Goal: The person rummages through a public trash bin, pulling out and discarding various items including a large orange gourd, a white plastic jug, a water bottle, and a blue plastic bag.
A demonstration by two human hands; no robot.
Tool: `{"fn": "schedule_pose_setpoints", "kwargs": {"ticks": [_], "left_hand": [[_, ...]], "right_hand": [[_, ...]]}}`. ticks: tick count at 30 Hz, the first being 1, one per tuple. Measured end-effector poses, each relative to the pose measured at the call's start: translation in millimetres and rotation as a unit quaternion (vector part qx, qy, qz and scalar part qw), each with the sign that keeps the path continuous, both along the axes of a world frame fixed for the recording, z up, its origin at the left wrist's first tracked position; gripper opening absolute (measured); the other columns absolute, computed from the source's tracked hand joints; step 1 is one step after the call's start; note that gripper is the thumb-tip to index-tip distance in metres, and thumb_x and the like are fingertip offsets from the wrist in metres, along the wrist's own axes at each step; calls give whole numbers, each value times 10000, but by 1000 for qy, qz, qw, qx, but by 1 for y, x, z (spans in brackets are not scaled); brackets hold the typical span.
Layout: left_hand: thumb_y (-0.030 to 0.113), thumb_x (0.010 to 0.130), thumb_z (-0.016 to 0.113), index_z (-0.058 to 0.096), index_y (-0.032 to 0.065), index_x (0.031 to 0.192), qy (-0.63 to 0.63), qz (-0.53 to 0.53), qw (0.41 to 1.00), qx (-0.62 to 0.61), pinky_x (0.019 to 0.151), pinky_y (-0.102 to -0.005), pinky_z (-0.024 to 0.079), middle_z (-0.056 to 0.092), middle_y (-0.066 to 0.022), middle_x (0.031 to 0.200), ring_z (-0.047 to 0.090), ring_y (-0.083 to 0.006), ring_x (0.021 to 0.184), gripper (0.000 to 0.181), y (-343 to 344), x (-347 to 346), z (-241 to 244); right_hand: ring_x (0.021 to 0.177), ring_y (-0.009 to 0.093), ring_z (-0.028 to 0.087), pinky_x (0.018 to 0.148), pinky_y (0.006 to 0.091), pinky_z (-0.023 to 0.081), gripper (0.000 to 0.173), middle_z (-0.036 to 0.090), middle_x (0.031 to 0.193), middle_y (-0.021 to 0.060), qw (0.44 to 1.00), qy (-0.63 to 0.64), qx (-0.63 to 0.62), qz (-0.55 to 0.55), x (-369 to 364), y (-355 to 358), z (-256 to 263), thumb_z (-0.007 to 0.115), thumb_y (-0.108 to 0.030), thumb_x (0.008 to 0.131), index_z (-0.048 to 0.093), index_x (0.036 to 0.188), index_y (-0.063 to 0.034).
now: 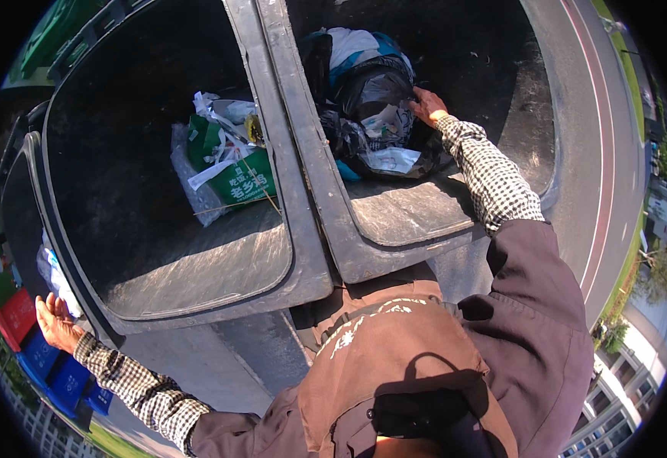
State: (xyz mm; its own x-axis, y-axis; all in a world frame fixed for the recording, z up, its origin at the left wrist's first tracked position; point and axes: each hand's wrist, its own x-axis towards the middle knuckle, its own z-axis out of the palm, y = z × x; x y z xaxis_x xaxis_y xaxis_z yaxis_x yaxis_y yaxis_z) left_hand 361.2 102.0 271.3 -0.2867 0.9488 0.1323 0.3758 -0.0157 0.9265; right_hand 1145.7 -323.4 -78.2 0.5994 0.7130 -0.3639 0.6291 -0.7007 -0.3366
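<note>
My right hand (428, 107) reaches into the right dark plastic bin (393, 246) and touches the side of a black garbage bag (376, 89); whether its fingers grip the film is hard to tell. White and teal material shows at the bag's top, and crumpled paper (390, 159) lies at its near side. In the left bin (207, 318) are a green printed bag (244, 178), clear plastic wrap (196, 183), white strips and thin sticks. My left hand (58, 325) is raised at the far left with fingers spread, holding nothing, near a white plastic bag (57, 277).
The two bins stand rim to rim against my front. Another dark bin (35, 189) is at the left edge. Beyond my left hand are a red bin (15, 318) and several blue bins (67, 380). A road (579, 143) curves along the right.
</note>
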Motion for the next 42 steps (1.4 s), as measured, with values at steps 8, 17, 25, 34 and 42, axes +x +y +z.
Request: {"fn": "schedule_pose_setpoints", "kwargs": {"ticks": [8,17,25,34,42], "left_hand": [[273,1035,584,671,11,1240,226,-587,777,-18,860,-260,511,705,-44,1006,630,-100,882,344,-128,450,30],[233,931,596,725,5,1034,479,-795,372,-29,855,-430,571,736,-207,987,718,-356,956,281,-313,689,-213],[393,846,733,644,7,1234,363,-598,664,-266,1042,-460,463,642,-264,1251,594,-397,1212,555,-353,692,-364],[408,804,770,629,16,1254,286,-605,695,-262,1036,-436,461,645,-267,1230,604,-395,1182,614,-339,673,-401],[375,838,712,662,-15,1191,377,-556,668,-321,1002,-438,489,673,-281,1164,632,-410,1141,528,-298,675,-396]], "right_hand": [[1181,390,608,1024,437,479,438,633,1280,237,997,61,32,46,51,-26,-25,586,-208,938,583,1341,-35],[1239,378,581,1068,409,460,513,616,1327,221,986,102,98,94,81,-23,-25,540,-44,870,569,1382,-56],[1141,331,642,997,366,504,351,673,1222,205,977,125,97,145,79,-25,-37,567,-46,888,690,1215,-6],[998,334,662,954,357,486,325,703,1047,243,934,254,161,193,77,-8,-54,502,-92,853,697,1065,58],[941,194,616,871,314,472,353,697,1070,88,932,328,121,93,89,2,-6,527,-225,938,704,1156,-10]]}}
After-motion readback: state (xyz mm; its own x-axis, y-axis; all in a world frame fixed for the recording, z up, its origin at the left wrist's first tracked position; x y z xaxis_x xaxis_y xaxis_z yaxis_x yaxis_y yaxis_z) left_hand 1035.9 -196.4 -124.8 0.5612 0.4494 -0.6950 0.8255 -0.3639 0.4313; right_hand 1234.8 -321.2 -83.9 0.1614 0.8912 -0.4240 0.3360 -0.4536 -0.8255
